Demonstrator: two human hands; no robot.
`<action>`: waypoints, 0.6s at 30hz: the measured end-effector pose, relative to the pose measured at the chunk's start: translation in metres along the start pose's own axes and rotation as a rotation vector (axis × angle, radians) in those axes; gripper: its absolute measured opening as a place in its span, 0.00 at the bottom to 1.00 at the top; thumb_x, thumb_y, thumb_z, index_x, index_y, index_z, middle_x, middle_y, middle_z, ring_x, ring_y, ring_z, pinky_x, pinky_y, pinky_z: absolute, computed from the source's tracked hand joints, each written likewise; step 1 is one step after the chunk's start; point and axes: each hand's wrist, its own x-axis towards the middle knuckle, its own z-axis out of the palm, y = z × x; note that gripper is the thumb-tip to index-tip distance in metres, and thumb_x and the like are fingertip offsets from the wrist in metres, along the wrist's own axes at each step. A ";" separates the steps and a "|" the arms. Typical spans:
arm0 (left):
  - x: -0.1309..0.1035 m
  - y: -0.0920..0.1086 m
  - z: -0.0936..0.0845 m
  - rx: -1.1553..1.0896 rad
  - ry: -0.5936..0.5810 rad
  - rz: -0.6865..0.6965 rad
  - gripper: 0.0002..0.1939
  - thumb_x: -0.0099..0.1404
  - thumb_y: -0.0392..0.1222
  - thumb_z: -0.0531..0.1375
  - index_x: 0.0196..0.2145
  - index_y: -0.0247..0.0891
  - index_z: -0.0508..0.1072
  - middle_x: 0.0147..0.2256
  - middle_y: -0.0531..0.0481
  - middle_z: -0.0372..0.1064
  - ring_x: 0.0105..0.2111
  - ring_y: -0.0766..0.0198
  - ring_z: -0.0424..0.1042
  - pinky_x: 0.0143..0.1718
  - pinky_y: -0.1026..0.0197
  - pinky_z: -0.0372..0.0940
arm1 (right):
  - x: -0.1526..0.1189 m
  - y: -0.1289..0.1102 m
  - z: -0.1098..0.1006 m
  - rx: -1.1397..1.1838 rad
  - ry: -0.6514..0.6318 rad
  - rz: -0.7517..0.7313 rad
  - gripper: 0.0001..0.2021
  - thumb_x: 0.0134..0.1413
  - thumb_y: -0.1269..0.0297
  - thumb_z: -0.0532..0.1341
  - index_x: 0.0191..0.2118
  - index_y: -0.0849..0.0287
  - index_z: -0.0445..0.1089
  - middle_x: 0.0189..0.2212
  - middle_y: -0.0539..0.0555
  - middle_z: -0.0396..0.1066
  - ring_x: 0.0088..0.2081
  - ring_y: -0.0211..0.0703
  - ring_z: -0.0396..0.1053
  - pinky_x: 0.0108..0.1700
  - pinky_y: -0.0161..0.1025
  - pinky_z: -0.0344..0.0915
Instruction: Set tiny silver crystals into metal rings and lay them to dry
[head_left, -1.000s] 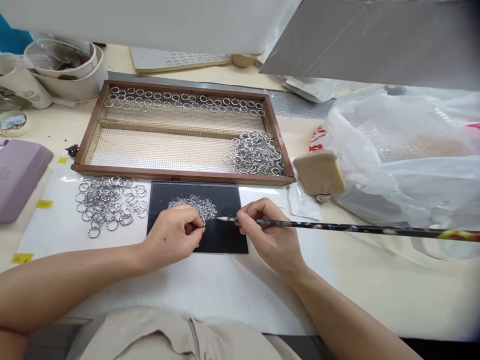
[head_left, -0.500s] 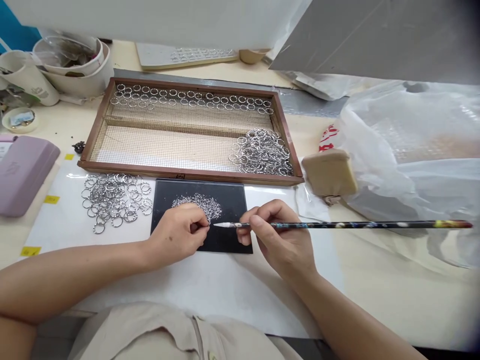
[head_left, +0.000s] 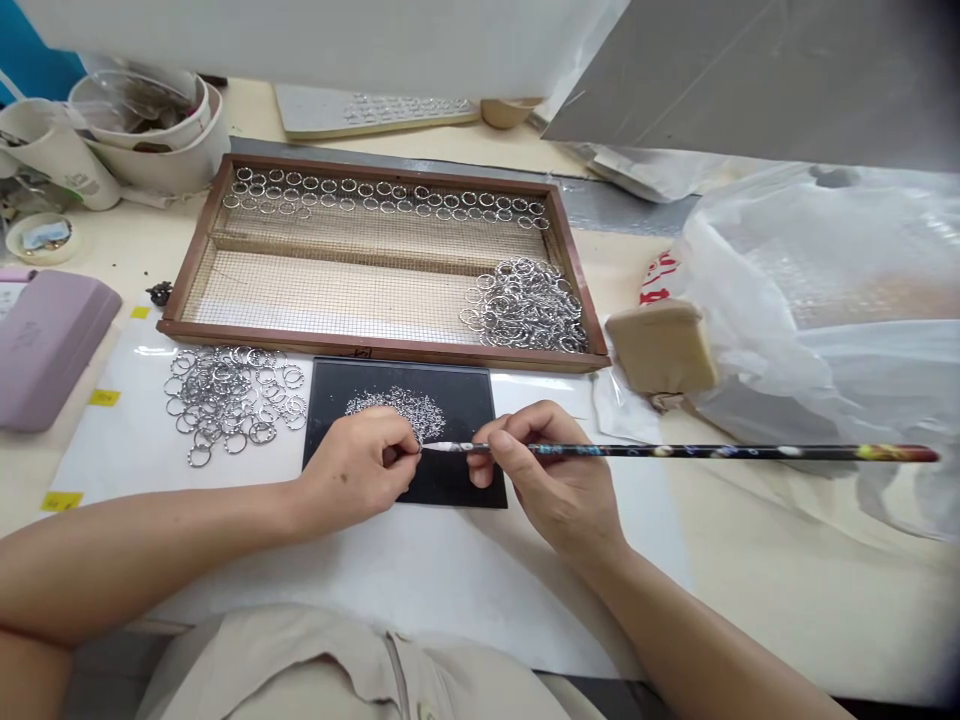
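My left hand [head_left: 366,458] is closed in a pinch over the black board [head_left: 465,480]; what its fingertips hold is too small and hidden to make out. In my right hand [head_left: 559,475] is a long dark patterned pencil [head_left: 675,451] with a white pointed tip. That tip reaches the fingertips of my left hand. Behind them a pile of tiny sparkling stones [head_left: 405,408] lies on the board. A heap of silver rings [head_left: 225,400] rests on the white sheet to the left of the board.
Behind the board stands a wooden-framed mesh tray [head_left: 375,352] with rows of rings and a ring heap [head_left: 532,310]. A tan block [head_left: 664,350] and plastic bags [head_left: 810,300] lie to the right. At left are a mauve case [head_left: 60,340], a cup [head_left: 67,160] and white tubs [head_left: 165,150].
My right hand has moved slightly left, bringing the pencil's white tip to my left fingertips. My left hand stays nearly still in its pinch.
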 end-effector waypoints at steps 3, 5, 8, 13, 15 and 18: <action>0.000 0.000 0.000 0.002 0.000 -0.003 0.08 0.55 0.26 0.57 0.21 0.34 0.67 0.20 0.55 0.63 0.25 0.71 0.62 0.25 0.69 0.56 | 0.001 0.000 0.001 -0.003 0.010 -0.010 0.10 0.54 0.63 0.61 0.27 0.57 0.60 0.23 0.47 0.69 0.19 0.33 0.68 0.24 0.35 0.67; 0.000 0.000 0.000 0.005 -0.002 -0.005 0.08 0.55 0.26 0.57 0.21 0.34 0.67 0.20 0.55 0.63 0.25 0.71 0.62 0.25 0.69 0.56 | 0.001 0.000 0.001 -0.006 0.013 -0.010 0.10 0.54 0.63 0.61 0.27 0.58 0.60 0.23 0.47 0.69 0.19 0.34 0.68 0.23 0.35 0.67; 0.000 0.000 0.000 0.006 -0.001 -0.006 0.08 0.55 0.26 0.57 0.22 0.34 0.67 0.20 0.55 0.63 0.25 0.71 0.62 0.25 0.69 0.56 | 0.001 -0.001 0.001 -0.013 0.013 -0.012 0.10 0.54 0.63 0.61 0.27 0.58 0.60 0.23 0.47 0.69 0.20 0.33 0.68 0.24 0.35 0.67; 0.000 -0.001 0.000 -0.007 -0.002 -0.007 0.08 0.55 0.26 0.57 0.22 0.34 0.67 0.20 0.55 0.63 0.24 0.71 0.61 0.25 0.69 0.56 | 0.000 -0.002 0.000 -0.018 0.002 0.008 0.09 0.55 0.64 0.60 0.27 0.57 0.60 0.24 0.47 0.69 0.20 0.33 0.69 0.25 0.35 0.67; 0.000 -0.001 0.000 -0.005 -0.001 -0.007 0.08 0.55 0.27 0.57 0.22 0.34 0.67 0.20 0.55 0.63 0.24 0.71 0.61 0.25 0.69 0.56 | 0.000 -0.002 0.001 -0.024 0.006 -0.010 0.09 0.55 0.64 0.60 0.27 0.57 0.60 0.24 0.47 0.69 0.20 0.33 0.69 0.24 0.35 0.67; 0.000 -0.001 0.000 0.002 0.003 -0.004 0.08 0.55 0.27 0.57 0.22 0.34 0.67 0.20 0.55 0.63 0.25 0.71 0.61 0.25 0.69 0.56 | 0.000 -0.001 0.001 -0.046 0.014 -0.032 0.09 0.54 0.65 0.60 0.27 0.58 0.60 0.24 0.47 0.69 0.20 0.33 0.68 0.24 0.34 0.67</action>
